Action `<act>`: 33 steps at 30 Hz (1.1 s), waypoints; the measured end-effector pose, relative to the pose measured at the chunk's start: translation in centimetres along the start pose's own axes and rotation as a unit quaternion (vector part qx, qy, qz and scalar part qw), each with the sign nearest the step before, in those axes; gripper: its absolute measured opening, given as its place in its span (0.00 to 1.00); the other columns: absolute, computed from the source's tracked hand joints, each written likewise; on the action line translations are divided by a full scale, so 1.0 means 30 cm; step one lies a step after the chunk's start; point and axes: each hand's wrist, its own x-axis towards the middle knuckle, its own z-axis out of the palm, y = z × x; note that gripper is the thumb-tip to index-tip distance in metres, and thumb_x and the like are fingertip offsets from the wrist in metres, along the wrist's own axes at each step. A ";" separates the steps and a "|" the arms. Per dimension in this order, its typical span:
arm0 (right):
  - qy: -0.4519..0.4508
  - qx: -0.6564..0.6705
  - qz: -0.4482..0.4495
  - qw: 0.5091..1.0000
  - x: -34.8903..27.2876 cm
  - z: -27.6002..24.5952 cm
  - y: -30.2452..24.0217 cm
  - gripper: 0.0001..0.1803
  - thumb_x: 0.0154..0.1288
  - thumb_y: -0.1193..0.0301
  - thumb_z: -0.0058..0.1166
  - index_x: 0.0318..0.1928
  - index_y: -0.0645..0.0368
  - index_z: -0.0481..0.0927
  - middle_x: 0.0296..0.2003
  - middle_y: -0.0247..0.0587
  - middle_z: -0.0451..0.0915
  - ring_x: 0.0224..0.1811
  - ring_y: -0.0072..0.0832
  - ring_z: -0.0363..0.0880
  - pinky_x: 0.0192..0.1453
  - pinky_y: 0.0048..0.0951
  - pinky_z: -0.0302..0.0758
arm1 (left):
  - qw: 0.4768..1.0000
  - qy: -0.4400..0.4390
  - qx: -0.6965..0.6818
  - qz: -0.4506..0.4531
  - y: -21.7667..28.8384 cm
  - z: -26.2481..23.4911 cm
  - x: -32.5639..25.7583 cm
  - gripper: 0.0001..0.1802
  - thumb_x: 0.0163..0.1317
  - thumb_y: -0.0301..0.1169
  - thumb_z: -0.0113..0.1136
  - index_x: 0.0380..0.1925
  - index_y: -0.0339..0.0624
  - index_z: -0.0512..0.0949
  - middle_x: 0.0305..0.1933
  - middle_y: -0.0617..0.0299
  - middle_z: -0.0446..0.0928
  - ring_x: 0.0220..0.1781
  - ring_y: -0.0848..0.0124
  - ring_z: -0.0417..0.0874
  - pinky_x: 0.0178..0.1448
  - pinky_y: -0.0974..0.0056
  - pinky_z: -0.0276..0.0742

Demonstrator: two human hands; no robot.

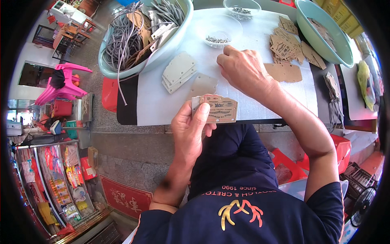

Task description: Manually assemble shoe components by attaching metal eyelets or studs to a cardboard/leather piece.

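My left hand (194, 122) is closed around a brown printed cardboard tag (222, 109) at the table's near edge, the thumb pressed on its face. A pale piece shows at the tag's left side. Over the table, my right hand (243, 67) is curled with its fingers together; what they hold, if anything, is hidden. Just beyond it stands a clear plastic bowl (233, 30) with small metal fittings (217, 40) in it. Pale grey notched plates (178, 71) lie stacked to the left, and a single grey plate (204, 84) lies close to the held tag.
A green basin (103, 57) of grey cords stands at the left, another green basin (302, 28) at the far right. Brown tags (286, 44) are scattered right of my right hand. A second clear bowl (243, 6) sits at the back. Corded tags (332, 87) hang over the right edge.
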 end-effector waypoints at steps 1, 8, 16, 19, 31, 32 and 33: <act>-0.005 -0.004 -0.004 1.000 0.004 -0.004 0.000 0.04 0.57 0.73 0.55 0.29 0.61 0.78 0.31 0.45 0.77 0.29 0.44 0.80 0.34 0.43 0.77 | 1.000 -0.002 -0.002 0.001 0.001 -0.001 0.001 0.14 0.69 0.33 0.53 0.48 0.33 0.75 0.34 0.59 0.80 0.23 0.78 0.73 0.24 0.75 0.66; 0.020 -0.007 -0.066 0.998 0.028 0.010 0.025 0.03 0.52 0.75 0.55 0.27 0.62 0.79 0.30 0.46 0.79 0.29 0.40 0.82 0.33 0.39 0.78 | 1.000 -0.002 0.004 0.011 0.014 0.013 0.017 0.12 0.69 0.33 0.53 0.44 0.35 0.76 0.33 0.59 0.79 0.23 0.79 0.73 0.23 0.75 0.65; -0.041 -0.021 -0.099 0.994 0.050 -0.024 0.049 0.04 0.52 0.74 0.54 0.25 0.62 0.78 0.30 0.43 0.79 0.30 0.41 0.82 0.34 0.39 0.78 | 0.999 -0.005 0.028 0.017 0.017 0.012 0.035 0.13 0.68 0.34 0.55 0.45 0.36 0.76 0.33 0.60 0.80 0.23 0.78 0.74 0.23 0.75 0.65; -0.038 -0.020 -0.087 0.995 0.055 -0.017 0.031 0.03 0.51 0.76 0.54 0.25 0.62 0.79 0.30 0.44 0.79 0.31 0.40 0.82 0.34 0.38 0.78 | 1.000 -0.009 0.026 0.014 0.028 0.020 0.039 0.13 0.68 0.34 0.55 0.46 0.36 0.76 0.33 0.61 0.80 0.23 0.78 0.74 0.23 0.76 0.65; -0.090 -0.022 -0.122 0.988 0.069 -0.035 0.025 0.02 0.49 0.79 0.56 0.27 0.64 0.79 0.30 0.47 0.80 0.33 0.41 0.83 0.36 0.38 0.78 | 0.998 -0.025 0.044 0.027 0.044 0.034 0.058 0.11 0.68 0.31 0.56 0.43 0.35 0.79 0.32 0.62 0.81 0.23 0.82 0.73 0.25 0.77 0.66; -0.083 -0.009 -0.111 0.990 0.065 -0.036 0.020 0.03 0.48 0.80 0.57 0.28 0.64 0.79 0.30 0.48 0.80 0.34 0.41 0.83 0.37 0.38 0.78 | 0.998 -0.025 0.045 0.026 0.046 0.034 0.060 0.11 0.68 0.31 0.56 0.43 0.35 0.79 0.32 0.62 0.81 0.23 0.82 0.73 0.25 0.77 0.66; -0.083 -0.008 -0.111 0.990 0.060 -0.033 0.020 0.03 0.48 0.80 0.57 0.28 0.64 0.79 0.30 0.48 0.80 0.34 0.41 0.83 0.37 0.38 0.78 | 0.998 -0.031 0.049 0.027 0.048 0.034 0.060 0.11 0.68 0.32 0.56 0.44 0.35 0.79 0.33 0.63 0.81 0.23 0.82 0.74 0.25 0.77 0.66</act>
